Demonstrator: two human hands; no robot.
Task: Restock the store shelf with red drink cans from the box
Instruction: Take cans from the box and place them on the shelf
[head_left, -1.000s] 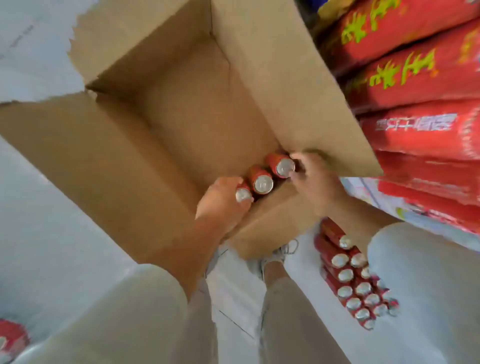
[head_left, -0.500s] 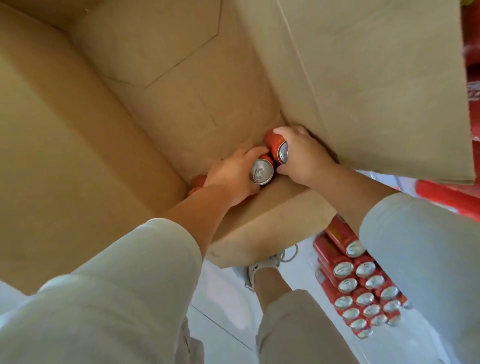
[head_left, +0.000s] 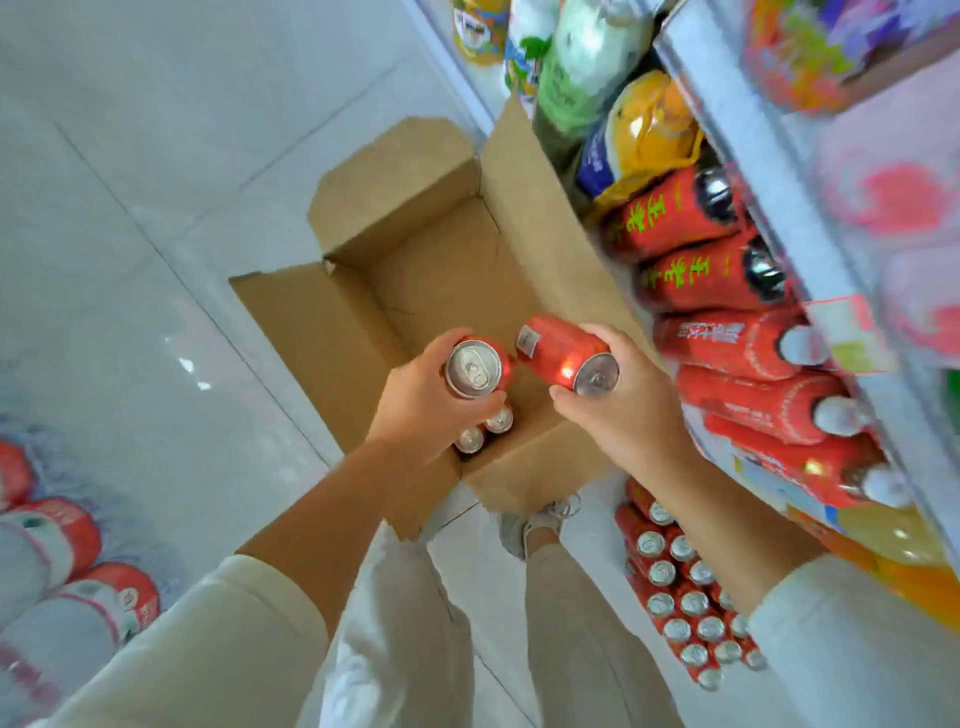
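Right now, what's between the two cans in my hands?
Nothing. In the head view the left can and right can nearly meet above the box; whether they touch is unclear.

The box (head_left: 415, 291) stands open above, while its right flap (head_left: 540, 244) rises just beside packed shelf bottles (head_left: 727, 348).

The left hand (head_left: 426, 410) is wrapping round its can (head_left: 474, 368), hiding all but the lid. Beneath it, two more cans (head_left: 470, 440) in the box (head_left: 322, 332) are showing only their tops. The right forearm (head_left: 717, 519) is covering part of the stacked cans (head_left: 662, 571) below. The shelf (head_left: 769, 208) is blurring toward the right edge, its packets (head_left: 893, 197) unreadable and cut off. The rolls (head_left: 57, 571) at left are running out of frame.
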